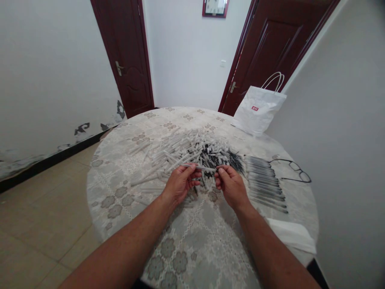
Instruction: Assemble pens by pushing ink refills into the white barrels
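Observation:
My left hand (184, 181) pinches a slim pale pen (206, 168) by its left part, holding it level above the table. At the pen's right end, the thumb and fingers of my right hand (230, 184) are closed on it, and a small dark part shows at the fingertips. Just beyond both hands spreads a heap of loose pale pen barrels (168, 154) with short white pieces (221, 145) and black pieces (207, 151). Thin dark rods (236, 161) lie at the heap's right edge. To the right of my right hand, several pens (264, 184) with dark ends lie side by side in a row.
A round table (177, 245) with a patterned lace-like cover carries everything. Eyeglasses (296, 170) lie beyond the row of pens. At the back right stands a white paper bag (260, 110). A folded white item (291, 235) lies near my right forearm. Walls and two doors surround the table.

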The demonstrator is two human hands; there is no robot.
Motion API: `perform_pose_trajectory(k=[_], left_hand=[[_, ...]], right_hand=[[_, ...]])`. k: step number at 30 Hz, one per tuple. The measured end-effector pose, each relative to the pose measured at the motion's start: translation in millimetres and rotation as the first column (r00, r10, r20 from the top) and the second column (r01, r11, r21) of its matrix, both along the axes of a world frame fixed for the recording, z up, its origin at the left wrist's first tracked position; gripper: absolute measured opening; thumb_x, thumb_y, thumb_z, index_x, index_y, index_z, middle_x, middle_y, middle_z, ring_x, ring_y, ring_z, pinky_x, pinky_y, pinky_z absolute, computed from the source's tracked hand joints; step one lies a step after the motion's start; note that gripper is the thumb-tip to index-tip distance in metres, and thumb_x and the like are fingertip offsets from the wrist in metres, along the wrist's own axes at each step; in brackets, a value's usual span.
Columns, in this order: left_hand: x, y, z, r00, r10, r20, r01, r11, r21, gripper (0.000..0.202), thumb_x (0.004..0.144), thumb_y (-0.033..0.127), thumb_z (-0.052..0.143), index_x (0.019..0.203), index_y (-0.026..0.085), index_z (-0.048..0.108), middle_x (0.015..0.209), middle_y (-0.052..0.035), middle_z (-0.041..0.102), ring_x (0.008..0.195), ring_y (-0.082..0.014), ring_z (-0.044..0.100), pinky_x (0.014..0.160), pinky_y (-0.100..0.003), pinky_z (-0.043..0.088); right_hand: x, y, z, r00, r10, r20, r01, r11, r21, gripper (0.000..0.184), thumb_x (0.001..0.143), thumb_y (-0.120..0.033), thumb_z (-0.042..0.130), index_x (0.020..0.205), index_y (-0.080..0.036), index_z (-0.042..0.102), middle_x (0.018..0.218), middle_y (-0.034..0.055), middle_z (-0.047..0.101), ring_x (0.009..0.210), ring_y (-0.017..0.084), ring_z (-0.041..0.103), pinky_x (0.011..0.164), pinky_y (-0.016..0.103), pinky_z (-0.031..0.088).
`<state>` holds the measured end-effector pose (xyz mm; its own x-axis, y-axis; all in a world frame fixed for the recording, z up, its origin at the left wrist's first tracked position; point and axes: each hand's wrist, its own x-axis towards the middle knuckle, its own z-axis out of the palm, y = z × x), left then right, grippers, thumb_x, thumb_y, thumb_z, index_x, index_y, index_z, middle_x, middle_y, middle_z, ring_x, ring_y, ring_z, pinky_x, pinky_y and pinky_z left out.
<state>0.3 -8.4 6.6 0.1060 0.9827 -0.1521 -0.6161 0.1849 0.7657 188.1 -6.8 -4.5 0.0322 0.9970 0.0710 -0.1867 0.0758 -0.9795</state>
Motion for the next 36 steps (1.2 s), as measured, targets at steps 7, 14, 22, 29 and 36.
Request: perform_pose_trajectory(k=[7,14,22,29,36], left_hand=[[-0.5,0.5,0.2,1.000,-0.002,-0.023,0.002,1.000,0.008,0.022,0.080,0.028,0.078,0.095,0.014,0.068,0.088,-0.0082,0.074,0.072,-0.0163,0.071,0.054,-0.023,0.058],[-1.7,1.0,-3.2,0.999,-0.004,-0.051,0.005,1.000,0.029,0.026,0.080,0.030,0.079,0.097,0.014,0.069,0.089,-0.0088,0.074,0.073,-0.0165,0.071,0.055,-0.024,0.059],[-2.5,0.7,-2.3,0.996,0.014,-0.088,-0.010,0.999,0.043,0.026,0.078,0.031,0.080,0.096,0.014,0.070,0.092,-0.0095,0.074,0.071,-0.0162,0.070,0.053,-0.024,0.057],[-1.9,0.7,-5.3,0.991,0.020,-0.129,-0.011,0.997,0.075,0.028,0.079,0.034,0.079,0.098,0.015,0.071,0.094,-0.0096,0.074,0.070,-0.0145,0.068,0.051,-0.022,0.056],[-2.5,1.6,-5.8,0.990,0.028,-0.138,-0.019,0.997,0.069,0.027,0.081,0.035,0.078,0.094,0.013,0.071,0.093,-0.0110,0.074,0.067,-0.0137,0.067,0.051,-0.022,0.056]], right_hand=[[-2.8,-0.9,0.2,0.999,0.020,-0.044,-0.021,1.000,-0.014,0.033,0.082,-0.047,0.072,0.101,-0.021,0.064,0.079,-0.0006,0.068,0.056,0.010,0.057,0.047,0.020,0.045],[-2.4,-0.3,1.9,0.994,0.040,-0.105,-0.043,0.999,-0.026,0.034,0.079,-0.046,0.075,0.101,-0.021,0.065,0.081,0.0009,0.070,0.057,0.010,0.057,0.048,0.020,0.046],[0.7,0.6,-2.4,1.000,0.027,0.004,-0.027,1.000,0.007,0.033,0.083,-0.047,0.072,0.102,-0.021,0.068,0.076,-0.0006,0.067,0.058,0.011,0.056,0.050,0.023,0.045],[3.8,-1.9,4.6,0.970,-0.040,0.239,0.007,0.990,0.138,0.029,0.083,-0.040,0.072,0.104,-0.021,0.068,0.072,-0.0021,0.065,0.058,0.012,0.057,0.055,0.025,0.048],[3.2,-5.6,6.7,0.916,-0.097,0.388,0.027,0.983,0.182,0.026,0.086,-0.041,0.068,0.102,-0.021,0.070,0.072,-0.0007,0.066,0.059,0.015,0.058,0.057,0.027,0.047]])
